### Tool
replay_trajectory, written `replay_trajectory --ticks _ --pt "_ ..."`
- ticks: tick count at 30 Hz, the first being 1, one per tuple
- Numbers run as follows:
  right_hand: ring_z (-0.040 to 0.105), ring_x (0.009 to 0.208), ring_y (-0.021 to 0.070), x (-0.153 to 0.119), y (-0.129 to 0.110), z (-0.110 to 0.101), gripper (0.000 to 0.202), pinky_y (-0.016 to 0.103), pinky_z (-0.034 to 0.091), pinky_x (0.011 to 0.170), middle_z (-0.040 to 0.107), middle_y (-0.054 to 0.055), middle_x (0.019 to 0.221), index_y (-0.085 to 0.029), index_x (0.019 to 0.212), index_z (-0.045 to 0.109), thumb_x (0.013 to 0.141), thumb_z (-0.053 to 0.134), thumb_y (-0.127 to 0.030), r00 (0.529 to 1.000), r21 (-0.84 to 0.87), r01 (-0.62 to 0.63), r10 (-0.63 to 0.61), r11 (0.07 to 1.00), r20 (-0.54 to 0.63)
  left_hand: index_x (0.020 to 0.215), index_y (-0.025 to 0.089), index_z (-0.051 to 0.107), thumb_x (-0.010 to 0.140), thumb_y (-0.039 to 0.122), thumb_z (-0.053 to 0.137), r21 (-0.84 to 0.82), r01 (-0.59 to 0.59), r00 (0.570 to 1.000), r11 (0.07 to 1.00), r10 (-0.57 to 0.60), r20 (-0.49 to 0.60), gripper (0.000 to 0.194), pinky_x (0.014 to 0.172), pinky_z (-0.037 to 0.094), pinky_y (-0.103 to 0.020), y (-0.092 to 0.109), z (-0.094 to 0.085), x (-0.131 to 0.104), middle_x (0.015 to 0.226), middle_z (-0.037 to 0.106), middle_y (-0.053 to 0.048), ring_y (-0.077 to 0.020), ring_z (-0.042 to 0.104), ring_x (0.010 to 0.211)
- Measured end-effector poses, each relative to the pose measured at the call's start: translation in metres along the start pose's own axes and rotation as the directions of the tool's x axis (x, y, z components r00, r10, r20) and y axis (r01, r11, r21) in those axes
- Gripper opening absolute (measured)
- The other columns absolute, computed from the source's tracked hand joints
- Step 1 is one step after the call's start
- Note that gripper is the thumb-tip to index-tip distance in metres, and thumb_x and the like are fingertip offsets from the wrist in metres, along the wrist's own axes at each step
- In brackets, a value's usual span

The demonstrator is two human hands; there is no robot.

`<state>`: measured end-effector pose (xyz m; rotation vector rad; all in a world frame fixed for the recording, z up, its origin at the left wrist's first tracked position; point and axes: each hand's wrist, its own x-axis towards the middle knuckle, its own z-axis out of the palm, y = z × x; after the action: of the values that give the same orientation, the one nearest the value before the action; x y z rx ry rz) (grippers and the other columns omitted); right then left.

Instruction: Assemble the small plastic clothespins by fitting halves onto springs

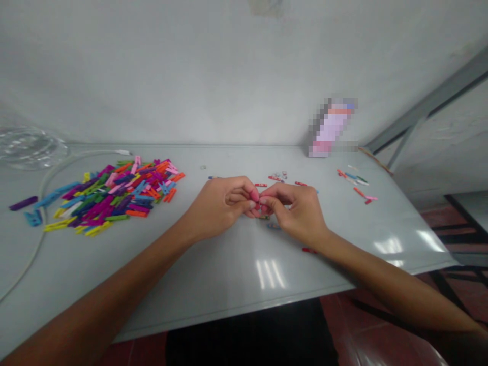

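My left hand [229, 206] and my right hand [297, 208] meet above the middle of the table, fingertips almost touching. Both are closed in a pinch, and whatever lies between the fingers is too small and covered to make out. Around them lie loose clothespin pieces: a red one [275, 178] behind, a blue one [273, 225] under my right hand, and another red one [309, 250] by my right wrist. Several small metal springs [284, 175] rest just beyond the fingers. To the left spreads a heap of colourful clothespins [114, 195].
The grey-covered table [213, 284] ends at a wall behind. A white cable [41, 203] curves along the left, near a clear plastic bundle [26, 147]. A blurred pink box [330, 129] leans at the back right. More clothespin pieces [354, 178] lie on the right.
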<state>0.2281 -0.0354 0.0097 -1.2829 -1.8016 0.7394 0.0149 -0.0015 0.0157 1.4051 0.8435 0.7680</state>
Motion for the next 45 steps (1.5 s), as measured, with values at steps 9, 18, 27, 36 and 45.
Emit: replay_trajectory --ticks 9,18,27,36,45 --pt "0.077 0.070 0.0178 0.005 0.007 -0.004 0.019 0.031 0.063 0.070 0.084 0.003 0.080 -0.021 0.093 0.086 0.102 0.078 -0.036 0.999 0.181 -0.038 0.031 0.983 0.040 0.095 0.018 0.070 0.091 0.016 0.080 -0.068 -0.019 1.000 0.998 0.020 0.023 0.011 0.080 0.071 -0.030 0.003 -0.005 0.002 0.079 0.083 -0.003 -0.0199 0.085 0.077" --pt "0.081 0.070 0.0194 0.010 0.007 -0.008 0.041 0.032 0.070 0.069 0.083 0.004 0.078 -0.019 0.090 0.085 0.089 0.093 -0.059 0.981 0.463 -0.193 0.161 0.865 0.109 0.107 0.014 0.082 0.097 0.034 0.089 -0.136 -0.025 1.000 0.990 0.025 0.001 0.024 0.086 0.072 -0.032 0.001 -0.006 0.002 0.089 0.087 -0.008 -0.0221 0.087 0.085" --pt "0.075 0.062 0.0170 0.006 0.005 -0.001 0.043 0.031 0.068 0.064 0.080 0.003 0.071 -0.019 0.084 0.083 0.086 0.095 -0.061 0.976 0.518 -0.218 0.194 0.827 0.102 0.095 0.015 0.080 0.090 0.043 0.097 -0.147 -0.056 0.996 0.988 0.046 -0.073 0.033 0.083 0.073 -0.035 -0.005 0.004 -0.001 0.081 0.085 -0.006 -0.0216 0.083 0.076" --pt "0.073 0.064 0.0171 0.001 -0.001 0.004 0.038 0.031 0.065 0.063 0.078 0.003 0.072 -0.018 0.083 0.079 0.091 0.091 -0.054 0.978 0.467 -0.200 0.207 0.861 0.038 0.089 0.016 0.075 0.090 0.043 0.096 -0.154 -0.083 0.993 0.985 0.069 -0.094 0.035 0.079 0.071 -0.034 -0.009 0.012 -0.001 0.080 0.084 -0.006 -0.0208 0.082 0.074" --pt "0.073 0.063 0.0172 0.005 0.014 0.009 0.032 0.033 0.067 0.064 0.076 0.001 0.071 -0.020 0.083 0.073 0.091 0.087 -0.047 0.969 0.439 -0.244 0.230 0.865 0.085 0.084 0.017 0.067 0.087 0.042 0.097 -0.197 -0.078 0.992 0.977 0.057 -0.113 0.039 0.074 0.069 -0.032 -0.021 0.019 0.006 0.074 0.080 -0.004 -0.0177 0.078 0.067"
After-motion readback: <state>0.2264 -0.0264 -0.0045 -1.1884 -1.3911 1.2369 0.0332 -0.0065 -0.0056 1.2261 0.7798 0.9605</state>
